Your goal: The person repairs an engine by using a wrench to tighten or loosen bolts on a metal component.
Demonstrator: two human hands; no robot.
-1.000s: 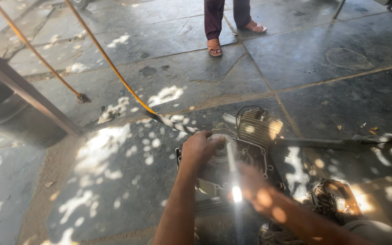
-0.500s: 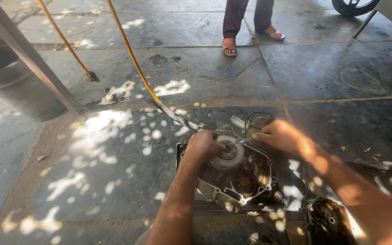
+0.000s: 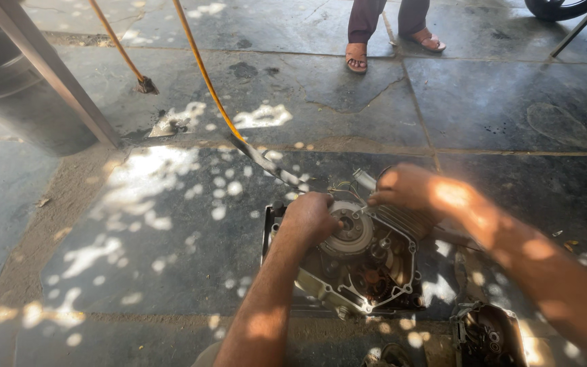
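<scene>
Under the left hand (image 3: 310,216), the engine case (image 3: 368,268) partly hidden.

The engine case (image 3: 354,265) lies on the stone floor (image 3: 137,245), a hose (image 3: 205,75) behind it, another part (image 3: 487,336), perhaps a cover, to its right.

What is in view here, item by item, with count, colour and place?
engine case: one, grey metal, open, on the floor at centre
round clutch part: one, silver, in the case
second engine part: one, dark, bottom right
hose: two, orange, upper left
drum: one, dark, far left
bystander's feet: two, in sandals, top
stone floor: grey slabs
left hand: on the case's left edge
right hand: on its upper right
</scene>
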